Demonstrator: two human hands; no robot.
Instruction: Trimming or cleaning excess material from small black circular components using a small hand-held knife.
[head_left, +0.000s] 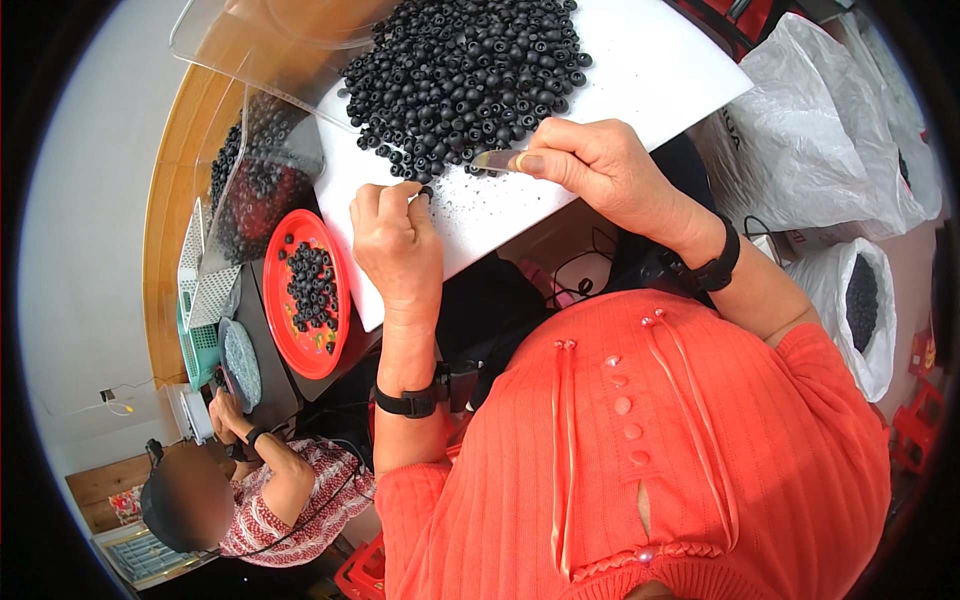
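Observation:
A heap of small black ring-shaped beads (pixel 470 70) lies on a white board (pixel 650 70). My left hand (pixel 395 240) rests on the board's near edge and pinches one black bead (pixel 427 192) between thumb and forefinger. My right hand (pixel 595 165) holds a small metal blade (pixel 492 159), its tip pointing left at the near edge of the heap. Both wrists wear black bands. Fine black crumbs dot the board between my hands.
A red plate (pixel 345 300) with more black beads sits left of my left hand. Clear plastic containers (pixel 255 170) with beads stand beyond it. White bags (pixel 830 150), one open bag of beads (pixel 860 300), are at right. Another person (pixel 250 490) sits at lower left.

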